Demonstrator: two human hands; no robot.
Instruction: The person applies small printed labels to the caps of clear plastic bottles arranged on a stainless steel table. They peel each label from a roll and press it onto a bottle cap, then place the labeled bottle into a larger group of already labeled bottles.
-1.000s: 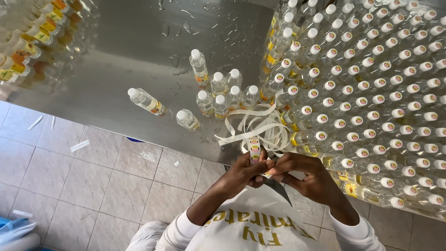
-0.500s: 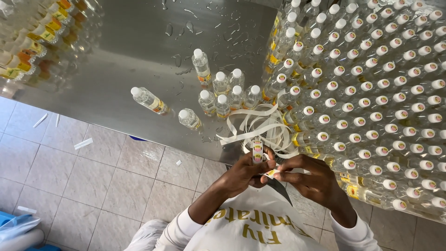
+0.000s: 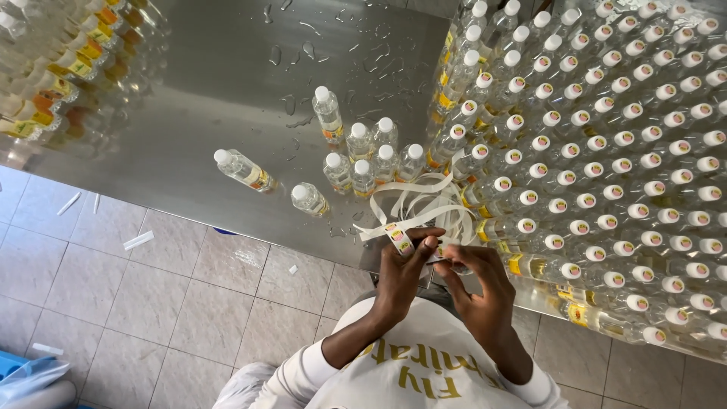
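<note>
got my left hand (image 3: 401, 274) pinched on the sticker strip (image 3: 399, 238) right at the table (image 3: 227, 91) edge and my right hand (image 3: 477, 284) clamped on a small bottle (image 3: 453, 263) just beside it (bottle's lying sideways, mostly hidden), rest of the strip curling away toward the bottles (image 3: 606, 151).

Both hands, left hand (image 3: 401, 276) and right hand (image 3: 477, 291), pinch a sticker strip (image 3: 399, 238) beside capped bottles (image 3: 606, 151).

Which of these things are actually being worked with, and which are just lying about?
In use:
left hand
right hand
sticker strip
small bottle

Lying about:
loose backing ribbon
capped bottles
little bottle cluster
paper scraps on the floor
steel table
</note>
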